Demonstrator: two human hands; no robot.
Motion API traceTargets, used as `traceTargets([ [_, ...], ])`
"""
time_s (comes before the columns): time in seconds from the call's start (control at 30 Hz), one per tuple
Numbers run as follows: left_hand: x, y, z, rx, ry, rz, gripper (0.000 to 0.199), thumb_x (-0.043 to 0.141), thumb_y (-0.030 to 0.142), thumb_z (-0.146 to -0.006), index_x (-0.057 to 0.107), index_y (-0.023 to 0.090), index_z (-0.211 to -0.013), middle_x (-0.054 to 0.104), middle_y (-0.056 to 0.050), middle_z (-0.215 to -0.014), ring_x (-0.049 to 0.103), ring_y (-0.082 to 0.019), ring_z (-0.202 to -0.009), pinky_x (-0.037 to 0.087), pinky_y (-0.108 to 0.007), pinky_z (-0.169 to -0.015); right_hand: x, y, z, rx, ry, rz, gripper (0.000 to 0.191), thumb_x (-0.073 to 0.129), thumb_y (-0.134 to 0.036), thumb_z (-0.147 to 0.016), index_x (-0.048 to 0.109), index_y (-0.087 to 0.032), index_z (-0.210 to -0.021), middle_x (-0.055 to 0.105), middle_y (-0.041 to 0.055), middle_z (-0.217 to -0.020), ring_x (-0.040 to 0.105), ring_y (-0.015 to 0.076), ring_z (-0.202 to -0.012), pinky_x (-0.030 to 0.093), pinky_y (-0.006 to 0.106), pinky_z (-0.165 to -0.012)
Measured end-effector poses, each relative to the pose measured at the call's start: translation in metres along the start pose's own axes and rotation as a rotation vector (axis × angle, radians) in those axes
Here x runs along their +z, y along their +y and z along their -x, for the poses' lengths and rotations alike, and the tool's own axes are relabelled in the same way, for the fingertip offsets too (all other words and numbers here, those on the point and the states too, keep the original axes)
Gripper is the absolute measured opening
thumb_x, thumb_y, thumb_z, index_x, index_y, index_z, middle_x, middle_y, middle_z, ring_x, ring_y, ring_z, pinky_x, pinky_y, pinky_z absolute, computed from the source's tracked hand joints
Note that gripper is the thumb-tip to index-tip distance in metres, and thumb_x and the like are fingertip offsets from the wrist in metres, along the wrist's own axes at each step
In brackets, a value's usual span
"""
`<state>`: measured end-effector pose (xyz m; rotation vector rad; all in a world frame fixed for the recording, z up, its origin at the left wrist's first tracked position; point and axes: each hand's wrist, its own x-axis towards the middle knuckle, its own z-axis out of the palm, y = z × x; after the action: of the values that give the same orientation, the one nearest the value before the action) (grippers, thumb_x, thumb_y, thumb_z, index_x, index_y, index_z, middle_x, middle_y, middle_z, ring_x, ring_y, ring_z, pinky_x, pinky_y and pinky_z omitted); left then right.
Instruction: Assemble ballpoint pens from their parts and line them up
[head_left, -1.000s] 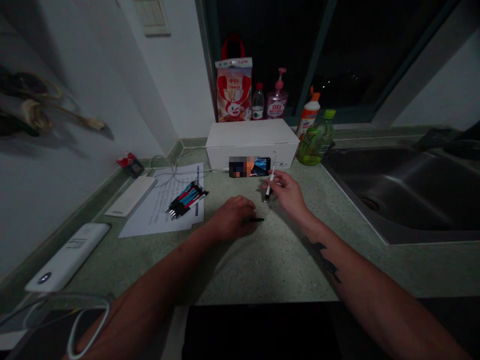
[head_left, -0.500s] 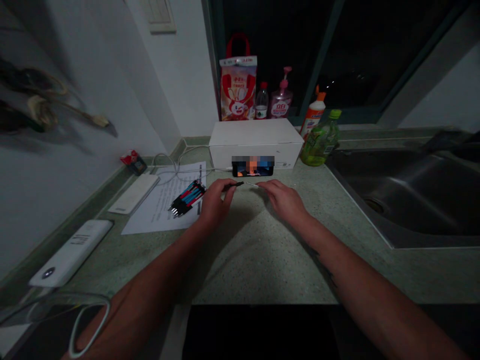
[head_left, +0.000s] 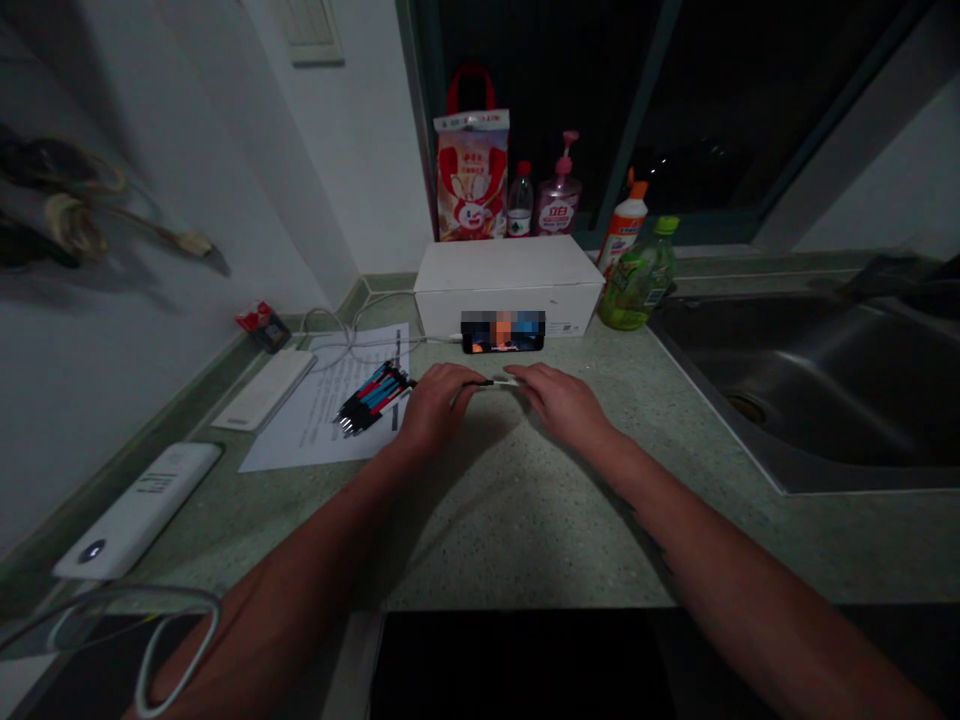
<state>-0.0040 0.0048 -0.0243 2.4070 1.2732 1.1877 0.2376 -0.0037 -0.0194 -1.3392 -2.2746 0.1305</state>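
Near the middle of the counter, my left hand (head_left: 439, 402) pinches a thin dark pen part (head_left: 481, 383). Facing it, my right hand (head_left: 561, 398) grips a thin pale, shiny piece (head_left: 507, 382) between thumb and fingers. The two pieces lie in one line, their ends meeting or nearly so; the exact contact is too small to tell. Left of my left hand, a bundle of black, blue and red pens (head_left: 372, 398) rests on a printed sheet (head_left: 300, 430). Behind both hands a phone (head_left: 502, 333) leans against a white box (head_left: 510, 270).
At the left lie a flat white box (head_left: 266, 388), a white power bank (head_left: 142, 508) and cables. A red packet (head_left: 262, 326) is by the wall. Bottles, including a green one (head_left: 641, 280), and a snack bag (head_left: 472, 180) stand behind. A sink (head_left: 825, 390) is at the right.
The gap between the dark part and the pale piece has closed or nearly closed. Both hands have come slightly lower in view, and the camera view has shifted slightly.
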Motion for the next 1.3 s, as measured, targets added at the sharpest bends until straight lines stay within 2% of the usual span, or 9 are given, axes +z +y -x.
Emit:
traceTargets([
  [0.13,0.005,0.006,0.001,-0.202,-0.031,0.125,0.012,0.067,0.025,-0.095,0.078,0.024,-0.1,0.082,-0.005,-0.101,0.074,-0.024,-0.099,0.058,-0.04,-0.094,0.005,-0.006,0.0,-0.004,0.011,-0.139,0.024,0.063,-0.015,-0.102,0.077,-0.023,-0.12,0.079,0.0095,-0.113,0.073,0.0259,-0.106,0.056,0.039,-0.094],
  [0.3,0.007,0.007,0.001,-0.448,-0.129,0.327,0.024,0.062,0.039,-0.096,0.075,0.022,-0.085,0.08,-0.005,-0.077,0.074,-0.023,-0.077,0.06,-0.039,-0.08,0.004,-0.008,0.0,-0.039,0.004,-0.179,0.02,0.065,-0.015,-0.101,0.079,-0.024,-0.112,0.08,0.0094,-0.112,0.072,0.0265,-0.109,0.056,0.042,-0.097],
  [0.4,0.007,0.004,0.002,-0.427,-0.123,0.381,0.017,0.068,0.037,-0.092,0.076,0.022,-0.088,0.081,-0.005,-0.081,0.075,-0.023,-0.08,0.061,-0.04,-0.084,0.002,-0.008,0.0,-0.035,-0.027,-0.194,0.022,0.063,-0.016,-0.102,0.079,-0.024,-0.114,0.08,0.0089,-0.113,0.073,0.026,-0.109,0.056,0.041,-0.097],
  [0.6,0.011,0.002,0.003,-0.216,-0.053,0.331,0.003,0.074,0.02,-0.087,0.074,0.023,-0.088,0.082,-0.007,-0.1,0.076,-0.023,-0.1,0.06,-0.044,-0.098,0.006,-0.01,0.0,-0.002,-0.053,-0.237,0.026,0.055,-0.02,-0.108,0.079,-0.025,-0.119,0.08,0.0084,-0.113,0.074,0.0257,-0.107,0.057,0.041,-0.095],
  [0.7,0.011,0.006,0.002,-0.357,-0.008,0.401,0.024,0.079,0.025,-0.085,0.072,0.022,-0.108,0.081,-0.006,-0.099,0.078,-0.022,-0.095,0.062,-0.039,-0.09,0.007,-0.011,-0.001,0.005,-0.036,-0.239,0.027,0.056,-0.02,-0.107,0.079,-0.026,-0.119,0.08,0.0082,-0.114,0.074,0.0257,-0.107,0.057,0.041,-0.094],
  [0.8,0.008,0.008,0.001,-0.485,-0.028,0.397,0.014,0.072,0.035,-0.093,0.071,0.022,-0.097,0.079,-0.003,-0.084,0.076,-0.022,-0.084,0.061,-0.037,-0.083,0.006,-0.011,-0.001,0.012,-0.034,-0.24,0.026,0.056,-0.02,-0.108,0.079,-0.027,-0.117,0.08,0.0076,-0.113,0.074,0.0256,-0.108,0.058,0.041,-0.094],
  [0.87,0.006,0.007,0.001,-0.46,-0.029,0.376,0.012,0.073,0.034,-0.089,0.071,0.022,-0.089,0.08,-0.003,-0.086,0.075,-0.022,-0.084,0.061,-0.037,-0.085,0.006,-0.01,-0.001,0.013,-0.036,-0.234,0.026,0.056,-0.02,-0.107,0.079,-0.027,-0.117,0.08,0.008,-0.113,0.074,0.0262,-0.108,0.058,0.042,-0.094],
  [0.93,0.007,0.006,0.0,-0.439,-0.004,0.398,0.017,0.079,0.03,-0.082,0.072,0.022,-0.095,0.08,-0.003,-0.09,0.075,-0.021,-0.086,0.061,-0.037,-0.085,0.007,-0.009,-0.001,0.01,-0.027,-0.231,0.027,0.056,-0.02,-0.107,0.079,-0.028,-0.117,0.08,0.0081,-0.113,0.074,0.0266,-0.107,0.059,0.043,-0.094],
  [1.3,0.003,0.009,-0.003,-0.524,-0.025,0.424,0.012,0.072,0.033,-0.088,0.07,0.021,-0.088,0.077,-0.003,-0.081,0.075,-0.021,-0.082,0.061,-0.036,-0.081,0.005,-0.007,-0.001,0.024,-0.033,-0.227,0.027,0.055,-0.021,-0.107,0.079,-0.024,-0.118,0.08,0.0092,-0.114,0.074,0.0266,-0.108,0.057,0.041,-0.094],
])
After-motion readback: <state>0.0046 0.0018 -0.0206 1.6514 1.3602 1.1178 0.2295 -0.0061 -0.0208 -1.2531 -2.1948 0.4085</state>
